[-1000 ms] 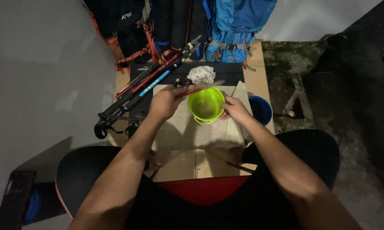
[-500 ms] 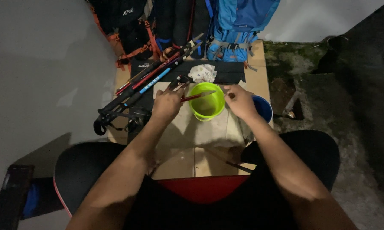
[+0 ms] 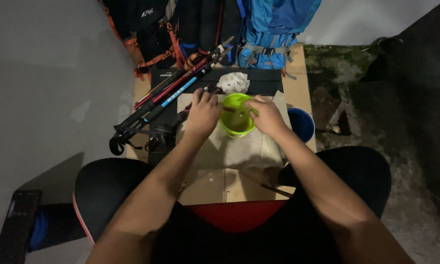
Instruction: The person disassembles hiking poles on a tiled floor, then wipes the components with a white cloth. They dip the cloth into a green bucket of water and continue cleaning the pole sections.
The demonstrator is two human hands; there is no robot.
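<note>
A lime-green bowl (image 3: 237,124) with a little liquid in it sits on a pale sheet over cardboard (image 3: 215,188) in front of me. My left hand (image 3: 203,113) is closed at the bowl's left rim and holds a thin red rod (image 3: 228,110) that reaches over the bowl. My right hand (image 3: 267,116) grips the bowl's right rim with its fingers curled over the edge. The rod's far end is hidden between my hands. A crumpled white cloth (image 3: 233,82) lies just beyond the bowl.
Red, blue and black trekking poles (image 3: 168,95) lie slanted to the left on a black mat (image 3: 264,80). A blue cup (image 3: 302,124) stands right of my right hand. Backpacks (image 3: 278,29) lean at the back. A thin dark stick (image 3: 276,189) rests on the cardboard.
Both hands and the green bowl have shifted a little away from me. The red rod now sits lower across the bowl, and my right hand has closed onto the rim.
</note>
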